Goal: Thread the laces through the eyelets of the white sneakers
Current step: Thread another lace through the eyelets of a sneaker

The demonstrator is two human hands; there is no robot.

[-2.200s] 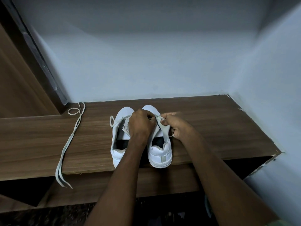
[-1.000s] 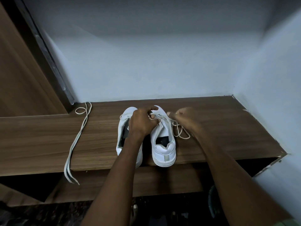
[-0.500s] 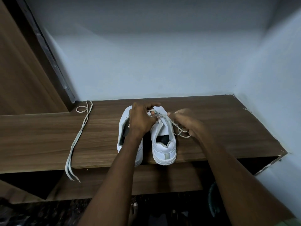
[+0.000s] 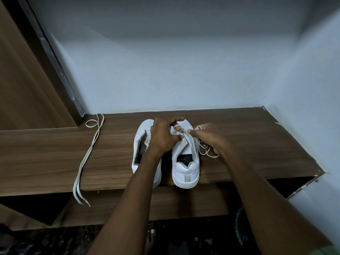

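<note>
Two white sneakers stand side by side on the wooden shelf [image 4: 257, 148], heels toward me: the left sneaker [image 4: 140, 153] and the right sneaker [image 4: 185, 168]. My left hand [image 4: 163, 137] reaches across and grips the front of the right sneaker near its eyelets. My right hand [image 4: 207, 138] pinches the white lace [image 4: 206, 151] at that shoe's right side, and the lace's loose loops lie on the shelf beside it. The front eyelets are hidden behind my fingers.
A second loose lace [image 4: 88, 157] lies on the shelf at the left, looped at the far end, its tips hanging over the front edge. Pale walls close the back and right. A wooden door panel [image 4: 24, 85] stands at the left. Dark floor lies below.
My right hand has moved in closer to the right sneaker's front, drawing the lace with it. My left hand keeps its hold on that shoe.
</note>
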